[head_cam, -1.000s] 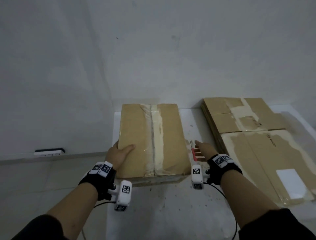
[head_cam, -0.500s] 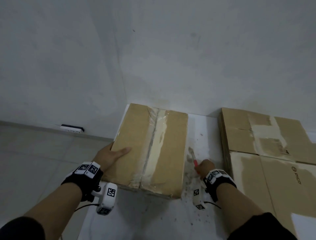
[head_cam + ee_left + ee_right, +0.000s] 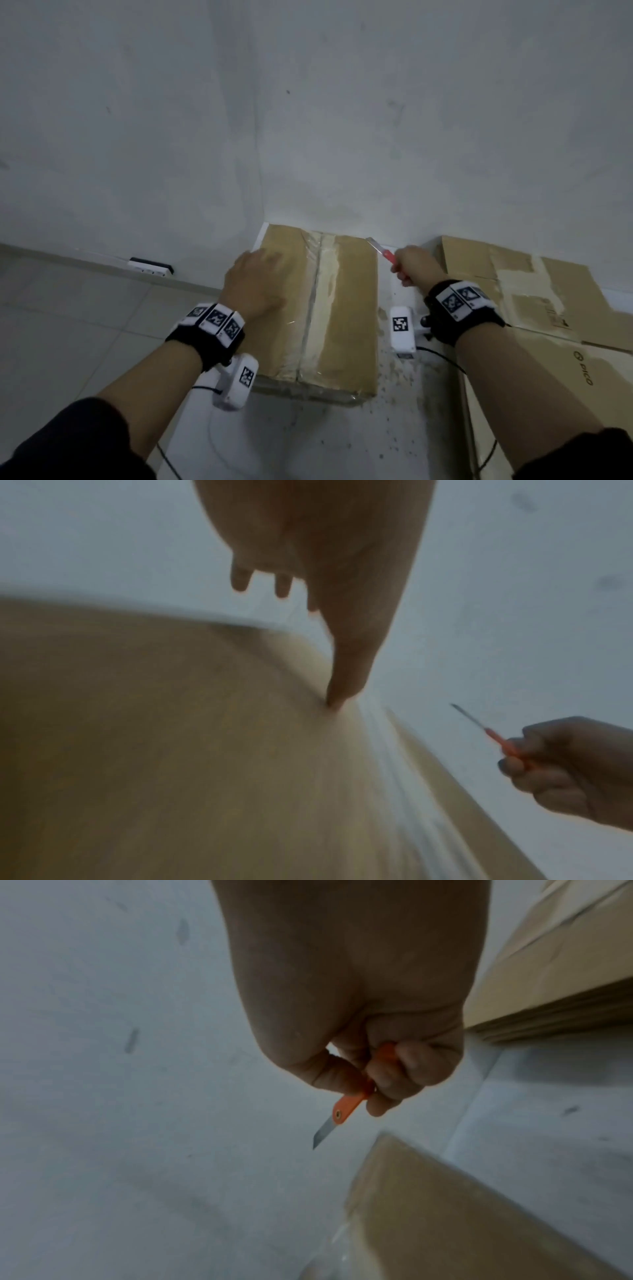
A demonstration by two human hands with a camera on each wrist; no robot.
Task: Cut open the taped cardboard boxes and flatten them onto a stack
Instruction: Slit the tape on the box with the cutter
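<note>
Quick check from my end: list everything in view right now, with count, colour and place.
box: one, brown, taped along its middle, on the table's left part
knife: one, orange handle, bare blade, above the box's far right corner
flattened stack: one, brown, on the table at right
table: one, white, speckled, against the wall
wall: grey-white, behind the table
socket strip: one, white, low on the left wall
wrist cameras: two, white
left hand: rests on the box top
right hand: grips the knife
</note>
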